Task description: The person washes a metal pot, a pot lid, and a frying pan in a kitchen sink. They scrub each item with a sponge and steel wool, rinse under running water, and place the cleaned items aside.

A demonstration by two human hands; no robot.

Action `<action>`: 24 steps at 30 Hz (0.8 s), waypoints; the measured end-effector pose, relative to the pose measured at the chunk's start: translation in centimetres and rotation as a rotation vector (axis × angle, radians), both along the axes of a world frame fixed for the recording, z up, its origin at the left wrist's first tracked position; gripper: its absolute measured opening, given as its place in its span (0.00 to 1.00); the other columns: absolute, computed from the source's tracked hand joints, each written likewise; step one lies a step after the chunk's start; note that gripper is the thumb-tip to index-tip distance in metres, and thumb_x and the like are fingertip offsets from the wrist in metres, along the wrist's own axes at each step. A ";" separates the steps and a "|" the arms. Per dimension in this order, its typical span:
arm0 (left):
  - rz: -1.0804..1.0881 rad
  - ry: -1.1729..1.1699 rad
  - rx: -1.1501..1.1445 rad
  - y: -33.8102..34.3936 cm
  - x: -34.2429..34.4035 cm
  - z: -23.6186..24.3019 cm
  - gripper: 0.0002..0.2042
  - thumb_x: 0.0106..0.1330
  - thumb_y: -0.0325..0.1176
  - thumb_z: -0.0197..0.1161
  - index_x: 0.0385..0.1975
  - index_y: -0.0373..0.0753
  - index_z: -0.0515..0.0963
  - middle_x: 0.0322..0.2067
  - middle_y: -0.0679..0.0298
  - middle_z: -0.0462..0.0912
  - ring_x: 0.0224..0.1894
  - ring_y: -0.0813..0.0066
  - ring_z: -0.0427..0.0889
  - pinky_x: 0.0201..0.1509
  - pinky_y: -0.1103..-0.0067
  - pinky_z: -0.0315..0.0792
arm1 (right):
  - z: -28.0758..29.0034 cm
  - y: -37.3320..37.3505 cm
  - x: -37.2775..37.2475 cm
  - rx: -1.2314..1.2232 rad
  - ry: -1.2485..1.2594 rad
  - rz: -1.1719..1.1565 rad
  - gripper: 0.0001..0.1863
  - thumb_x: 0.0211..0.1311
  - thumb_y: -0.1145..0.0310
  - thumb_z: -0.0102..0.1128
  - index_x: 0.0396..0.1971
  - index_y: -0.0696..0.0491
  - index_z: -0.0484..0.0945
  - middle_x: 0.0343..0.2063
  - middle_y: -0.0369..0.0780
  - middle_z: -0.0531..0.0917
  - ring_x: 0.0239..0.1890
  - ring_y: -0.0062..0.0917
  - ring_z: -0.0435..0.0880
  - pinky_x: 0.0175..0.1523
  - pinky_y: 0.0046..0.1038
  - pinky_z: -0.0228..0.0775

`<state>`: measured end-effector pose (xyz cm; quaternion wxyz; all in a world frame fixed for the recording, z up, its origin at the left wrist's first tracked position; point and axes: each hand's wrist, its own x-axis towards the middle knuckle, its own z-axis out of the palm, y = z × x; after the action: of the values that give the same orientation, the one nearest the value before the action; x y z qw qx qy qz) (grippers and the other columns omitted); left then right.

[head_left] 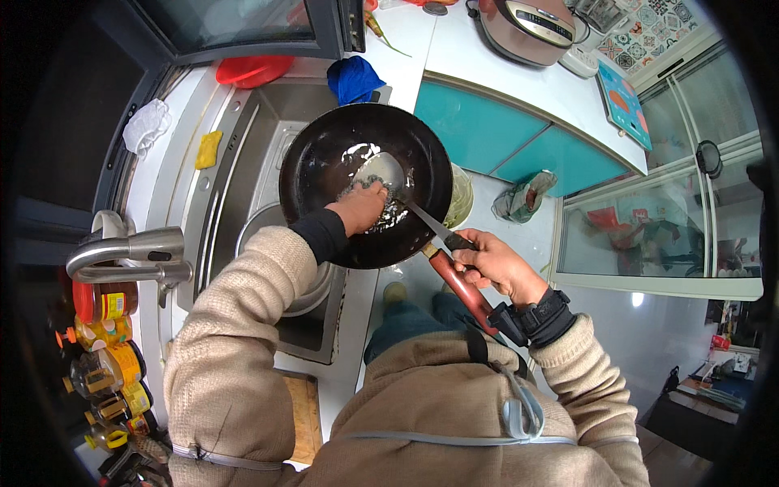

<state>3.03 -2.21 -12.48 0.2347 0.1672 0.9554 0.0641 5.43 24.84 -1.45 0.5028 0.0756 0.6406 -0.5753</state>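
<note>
A large black wok (312,170) with wet, soapy patches sits over the right part of the sink, its reddish-brown handle (462,288) pointing toward me. Inside it lies a metal spatula (388,170), or possibly a ladle, its head low in the wok. My left hand (361,209) is closed on a grey scouring pad (375,183), pressed to the utensil's head. Around the utensil's dark handle, just above the wok's handle, my right hand (501,264) is wrapped. Its grip hides part of that handle.
A steel faucet (130,250) reaches over the sink (231,199) at left, where a pale pot (308,304) stands below my left forearm. Nearby are a yellow sponge (208,150), red basin (253,71) and blue cloth (355,79). A bin (461,199) stands beyond the wok.
</note>
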 end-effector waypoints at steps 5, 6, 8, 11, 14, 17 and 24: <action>0.533 -0.085 0.093 -1.5 -1.8 0.9 0.19 0.61 0.28 0.52 0.52 0.31 0.67 0.52 0.42 0.69 0.53 0.42 0.71 0.54 0.60 0.70 | 1.2 0.3 0.5 0.087 0.049 0.030 0.17 0.62 0.77 0.49 0.51 0.58 0.66 0.22 0.31 0.72 0.15 0.10 0.66 0.16 0.14 0.53; 0.554 -0.067 0.105 -0.8 -1.5 1.0 0.18 0.61 0.29 0.51 0.50 0.30 0.68 0.50 0.40 0.71 0.54 0.43 0.71 0.53 0.60 0.71 | 1.2 0.4 0.5 0.079 0.042 0.022 0.17 0.62 0.77 0.49 0.52 0.57 0.66 0.22 0.31 0.72 0.15 0.10 0.66 0.16 0.14 0.53; -0.005 0.081 -0.202 0.9 -0.8 0.6 0.15 0.59 0.28 0.53 0.44 0.27 0.73 0.45 0.44 0.74 0.50 0.50 0.74 0.49 0.60 0.72 | 1.1 0.4 0.5 0.043 0.012 0.020 0.17 0.63 0.77 0.48 0.52 0.57 0.65 0.22 0.31 0.71 0.15 0.11 0.65 0.16 0.14 0.53; -0.099 0.119 0.023 2.1 -1.0 -1.2 0.14 0.56 0.27 0.55 0.42 0.28 0.76 0.43 0.49 0.75 0.48 0.54 0.75 0.47 0.61 0.73 | 0.8 0.4 0.5 -0.004 -0.031 0.005 0.16 0.63 0.78 0.48 0.51 0.56 0.65 0.22 0.31 0.71 0.15 0.11 0.65 0.16 0.14 0.52; 0.167 -0.046 0.141 -0.5 -3.8 -2.1 0.19 0.55 0.24 0.56 0.47 0.27 0.70 0.51 0.46 0.68 0.49 0.41 0.72 0.52 0.60 0.71 | 0.8 0.4 0.5 0.026 -0.015 0.002 0.16 0.63 0.78 0.47 0.51 0.55 0.65 0.22 0.31 0.70 0.15 0.11 0.64 0.16 0.14 0.52; 0.496 0.055 -0.064 -1.7 -4.4 -1.5 0.22 0.63 0.32 0.50 0.56 0.30 0.61 0.49 0.36 0.72 0.53 0.43 0.71 0.55 0.61 0.68 | 1.0 0.4 0.3 0.066 0.033 0.033 0.15 0.64 0.77 0.48 0.50 0.55 0.66 0.22 0.31 0.70 0.15 0.12 0.65 0.16 0.14 0.52; -0.136 0.229 0.097 3.4 -2.3 0.2 0.14 0.59 0.30 0.52 0.39 0.30 0.78 0.45 0.54 0.75 0.51 0.54 0.71 0.50 0.60 0.68 | 1.2 0.7 0.4 0.068 0.053 0.083 0.13 0.65 0.75 0.49 0.49 0.53 0.68 0.23 0.30 0.71 0.16 0.11 0.66 0.17 0.13 0.53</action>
<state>0.71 1.19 -12.23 0.1194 0.2492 0.9581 0.0748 5.87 25.54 -0.28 0.5063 0.0505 0.6755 -0.5337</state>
